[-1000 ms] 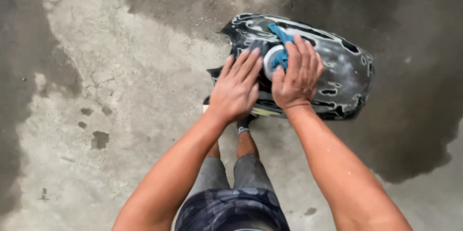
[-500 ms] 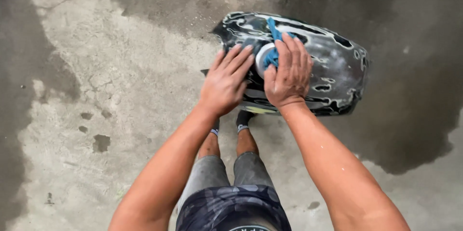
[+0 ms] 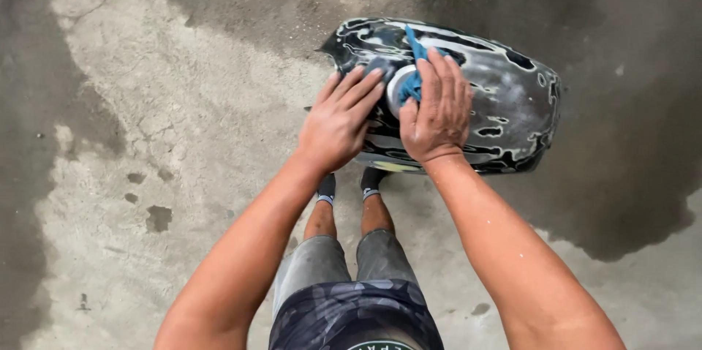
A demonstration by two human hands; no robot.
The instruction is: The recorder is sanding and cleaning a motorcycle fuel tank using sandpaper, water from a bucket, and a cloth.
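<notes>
Head view looked straight down at a concrete floor (image 3: 146,138), pale and dry on the left with a few small dark damp spots, dark and wet toward the far side and the right. Near the bottom edge, between the two forearms, were the person's grey shorts (image 3: 344,262), a dark patterned shirt, bare shins and dark socks.

Left hand (image 3: 338,119) lay flat, fingers spread and extended, palm pressed on the left end of a black motorcycle fuel tank (image 3: 504,101); it gripped nothing and only rested on the surface. Just beside it, touching or nearly touching at the thumbs, the right hand (image 3: 436,112) lay palm down with fingers loosely curved over a blue cloth (image 3: 413,76), pressing the cloth against the tank's round filler opening. A strip of the cloth stuck out beyond the fingertips on the far side.

Streaked with whitish soapy film, the tank lay on the floor just beyond the person's feet, its longer part stretching to the right of both hands, on the edge of the wet patch.
</notes>
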